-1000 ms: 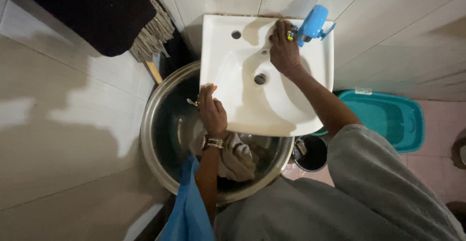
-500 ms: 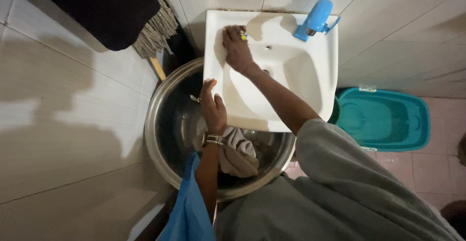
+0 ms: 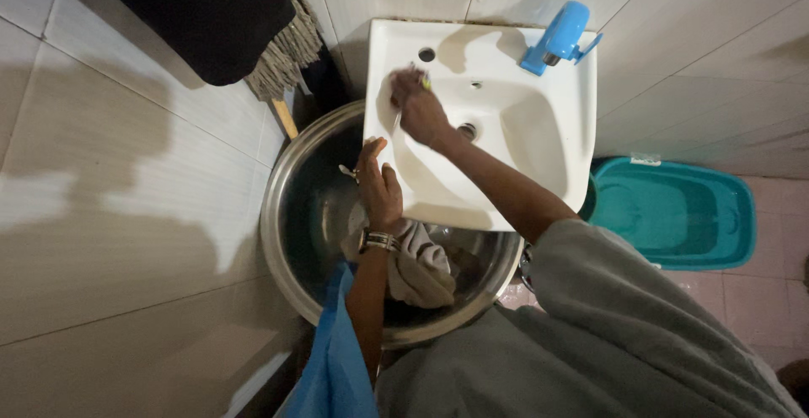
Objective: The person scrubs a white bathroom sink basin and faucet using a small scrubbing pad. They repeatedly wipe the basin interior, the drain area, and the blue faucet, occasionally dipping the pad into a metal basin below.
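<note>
A white ceramic sink [image 3: 539, 144] is fixed to the tiled wall, with a blue tap [image 3: 560, 34] at its back right corner. My right hand [image 3: 417, 110] presses on the sink's back left part, fingers curled. A small yellowish bit shows at its fingertips, and I cannot tell whether it is held. My left hand [image 3: 379, 186], with bracelets at the wrist, grips the sink's left rim. Below the sink stands a large steel basin [image 3: 291, 216] with a grey cloth [image 3: 417, 270] lying in it.
A teal plastic tub [image 3: 674, 211] sits on the pink floor at the right. A mop with a wooden handle [image 3: 282, 56] leans in the corner by a dark cloth [image 3: 194, 13]. Tiled walls close in on the left and behind.
My right hand has swept from beside the blue tap across the back of the sink to its left part. The left hand has stayed on the rim.
</note>
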